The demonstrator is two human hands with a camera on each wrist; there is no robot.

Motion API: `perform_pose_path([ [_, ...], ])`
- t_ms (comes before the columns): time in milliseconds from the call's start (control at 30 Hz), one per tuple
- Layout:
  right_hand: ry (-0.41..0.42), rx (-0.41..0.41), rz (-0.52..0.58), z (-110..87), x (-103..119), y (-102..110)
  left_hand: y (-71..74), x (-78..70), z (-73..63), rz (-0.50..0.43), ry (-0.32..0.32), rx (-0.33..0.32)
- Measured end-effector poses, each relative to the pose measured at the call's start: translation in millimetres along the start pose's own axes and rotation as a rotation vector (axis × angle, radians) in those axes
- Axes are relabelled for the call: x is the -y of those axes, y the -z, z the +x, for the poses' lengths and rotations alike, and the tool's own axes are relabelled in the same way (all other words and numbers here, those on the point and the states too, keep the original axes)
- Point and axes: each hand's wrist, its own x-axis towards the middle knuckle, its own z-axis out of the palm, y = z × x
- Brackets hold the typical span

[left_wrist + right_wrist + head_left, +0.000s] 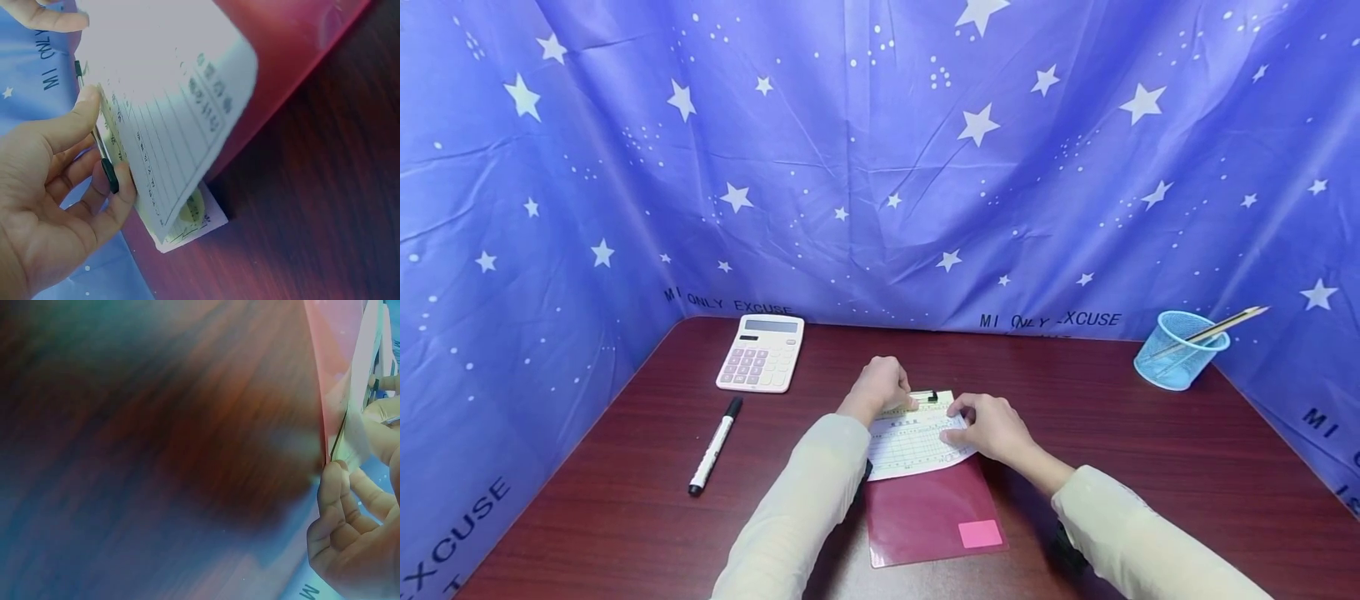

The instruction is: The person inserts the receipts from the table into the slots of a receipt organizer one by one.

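A translucent red clipboard (925,512) lies on the table, a pink label (980,534) at its lower right corner. White printed forms (906,454) cover its upper half, the lower edge of the top one curling up. Beneath them shows a yellowish sheet (195,206). My left hand (880,387) pinches the wire clip with black ends (110,175) at the board's top, thumb in front and fingers behind. At the upper right edge, my right hand (992,425) pinches the sheets between thumb and fingers; in the right wrist view the fingertips (336,472) also touch the board's edge.
A white calculator (762,354) lies at the back left, with a black-and-white marker (716,447) in front of it. At the back right stands a blue mesh pen cup (1172,354) holding pencils (1225,323). A blue star-patterned curtain (880,167) hangs behind the table.
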Motion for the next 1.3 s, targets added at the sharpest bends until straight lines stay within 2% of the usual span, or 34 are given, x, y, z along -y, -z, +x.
perform_pose_path([
  [267, -0.061, -0.033, 0.009, 6.7, 3.8, -3.7, 1.5, -0.9, 3.2, 0.006, 0.02, 0.033],
  [400, -0.042, -0.036, 0.046, 8.5, 4.2, -2.9, 5.2, -2.0, 0.2, 0.016, 0.011, 0.029],
  [533, 0.02, 0.03, 0.102, 6.9, 0.5, 1.7, 7.1, -2.6, -2.7, 0.028, -0.024, 0.007],
  [667, 0.059, 0.122, 0.14, 2.7, -4.4, 4.7, 5.6, -2.6, -1.8, 0.019, -0.017, 0.014],
  [767, 0.086, 0.143, 0.13, 0.2, -6.5, 3.8, 5.0, -2.5, -0.2, 0.019, -0.004, 0.02],
  [933, 0.11, 0.09, 0.071, 0.5, -5.4, -1.0, 6.5, -2.5, -0.2, 0.023, 0.025, 0.033],
  [1100, 0.076, 0.01, 0.054, 3.0, -3.3, -4.7, 5.3, -2.3, 0.7, 0.04, 0.036, 0.039],
  [1300, 0.108, 0.004, 0.066, 1.7, -4.5, -1.9, 2.3, -4.5, 1.5, 0.034, 0.04, 0.045],
])
